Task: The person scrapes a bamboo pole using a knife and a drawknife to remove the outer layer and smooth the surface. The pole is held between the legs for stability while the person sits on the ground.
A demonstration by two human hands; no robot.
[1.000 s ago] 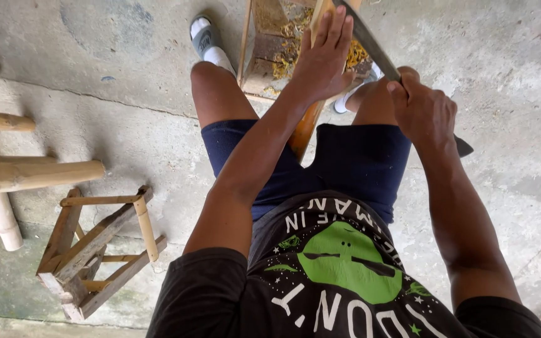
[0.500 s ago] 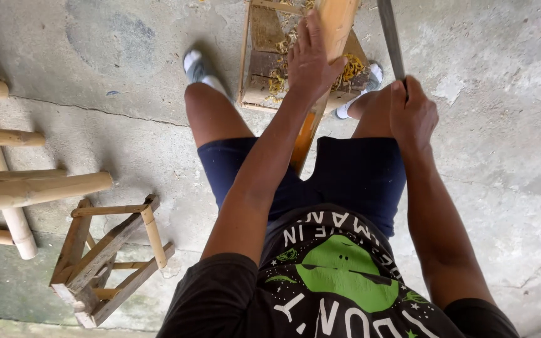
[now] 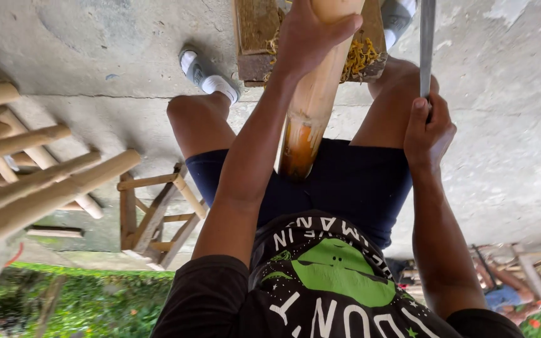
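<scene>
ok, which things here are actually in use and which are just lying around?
In use:
- bamboo pole, gripped by the left hand
- long blade, gripped by the right hand
- wooden block with yellow shavings under the pole's far end

Lying about:
- stacked bamboo poles
- small wooden stool frame
- concrete floor

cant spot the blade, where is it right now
In the head view it is upper right, upright in the right hand, beside the bamboo pole; the blade runs off the top.
</scene>
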